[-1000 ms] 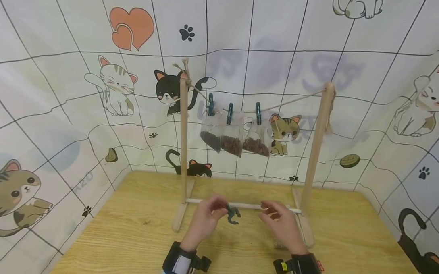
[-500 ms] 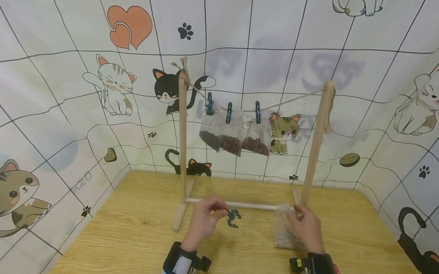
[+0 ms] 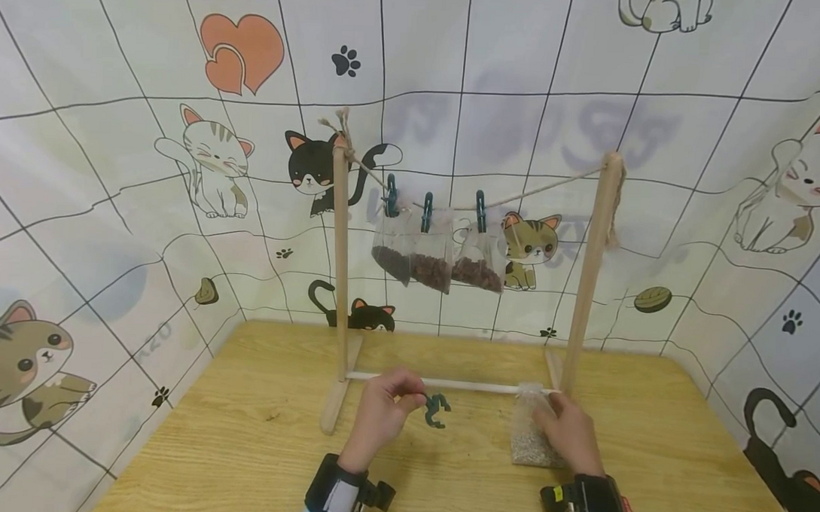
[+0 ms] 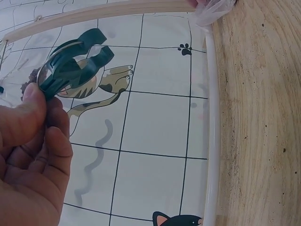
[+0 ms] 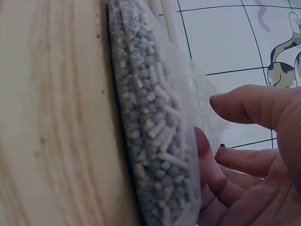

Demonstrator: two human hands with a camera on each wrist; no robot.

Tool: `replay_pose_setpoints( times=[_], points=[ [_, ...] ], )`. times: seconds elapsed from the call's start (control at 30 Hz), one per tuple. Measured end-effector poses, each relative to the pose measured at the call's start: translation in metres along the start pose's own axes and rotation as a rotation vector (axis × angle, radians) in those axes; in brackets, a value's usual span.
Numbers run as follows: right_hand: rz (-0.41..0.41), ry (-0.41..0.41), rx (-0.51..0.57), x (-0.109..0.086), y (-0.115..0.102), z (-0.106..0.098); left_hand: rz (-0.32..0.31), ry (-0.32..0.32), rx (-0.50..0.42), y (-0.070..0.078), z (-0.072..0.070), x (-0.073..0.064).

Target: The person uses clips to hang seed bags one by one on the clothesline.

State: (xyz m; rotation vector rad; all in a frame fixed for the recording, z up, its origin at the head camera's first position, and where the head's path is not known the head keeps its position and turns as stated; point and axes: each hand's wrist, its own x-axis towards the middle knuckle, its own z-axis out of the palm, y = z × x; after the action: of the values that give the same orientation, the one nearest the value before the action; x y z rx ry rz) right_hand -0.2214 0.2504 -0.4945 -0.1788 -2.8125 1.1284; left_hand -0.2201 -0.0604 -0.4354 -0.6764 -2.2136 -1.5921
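My left hand (image 3: 386,409) pinches a dark green clothespin (image 3: 435,410) between thumb and fingers, above the table in front of the white crossbar. In the left wrist view the clothespin (image 4: 75,63) points its two curved prongs up and away from the hand. A clear plastic bag (image 3: 529,433) of grey and white pellets leans by the crossbar's right end. My right hand (image 3: 572,431) is at the bag's right side. In the right wrist view the thumb stands apart from the fingers, with fingertips right at the bag's edge and loose plastic (image 5: 200,89) beside them.
A wooden stand has a left post (image 3: 340,261) and a right post (image 3: 591,277), with a string (image 3: 548,188) tied between them. Three bags (image 3: 431,272) of dark contents hang from it by green clothespins (image 3: 481,211). The white crossbar (image 3: 473,385) runs low behind my hands.
My right hand has moved right from beside the clothespin to the pellet bag, uncovering more of the bag. The left hand keeps its hold on the clothespin, nearly still.
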Motion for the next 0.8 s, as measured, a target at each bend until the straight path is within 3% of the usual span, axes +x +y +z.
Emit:
replay_pose_setpoints(
  times=[0.57, 0.8],
  points=[
    [-0.032, 0.103, 0.004, -0.004, -0.005, -0.01, -0.011, 0.003, 0.025, 0.004, 0.005, 0.0],
    [0.005, 0.039, 0.016, -0.006, -0.014, -0.021, 0.01, 0.033, 0.033, 0.006, 0.007, -0.002]
  ],
)
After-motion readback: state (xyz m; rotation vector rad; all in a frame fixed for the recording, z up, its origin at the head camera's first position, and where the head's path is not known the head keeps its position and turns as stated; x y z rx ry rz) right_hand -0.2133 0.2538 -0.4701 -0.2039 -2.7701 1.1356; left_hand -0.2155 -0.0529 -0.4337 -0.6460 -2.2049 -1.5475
